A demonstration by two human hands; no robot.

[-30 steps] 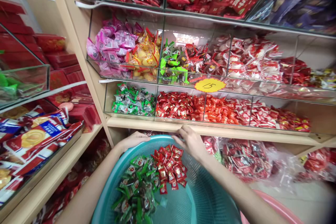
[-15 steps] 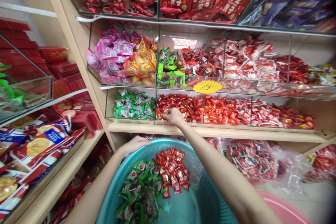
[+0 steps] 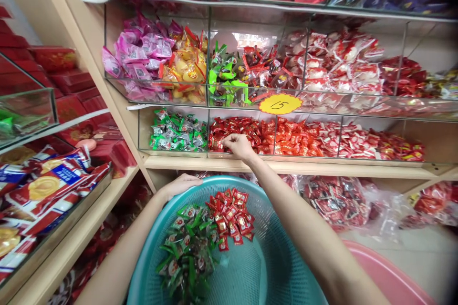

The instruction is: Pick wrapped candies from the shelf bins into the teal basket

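My left hand (image 3: 182, 185) grips the far left rim of a teal plastic mesh basket (image 3: 239, 274), fingers closed over the edge. Inside the basket lie a pile of green-wrapped sweets (image 3: 189, 252) and a smaller heap of red-wrapped sweets (image 3: 232, 217). Beyond the basket, my right hand (image 3: 239, 147) is at the front of a low clear-walled bin holding dark red wrapped sweets (image 3: 241, 126). Its thumb and fingers are pinched together; what they hold is hidden. Green and silver sweets (image 3: 179, 131) fill the bin just left of it, and orange-red sweets (image 3: 300, 139) lie to its right.
A yellow price tag marked 15 (image 3: 280, 104) hangs above the low bins. Higher bins hold pink-wrapped sweets (image 3: 145, 52) and others. Packaged biscuits (image 3: 53, 186) sit on the left shelf. Bagged sweets (image 3: 336, 200) and a pink tub (image 3: 386, 271) are at lower right.
The view has tilted down slightly, so the shelves and basket sit higher in the picture. My right hand has shifted slightly right along the red sweets; my left hand keeps its hold.
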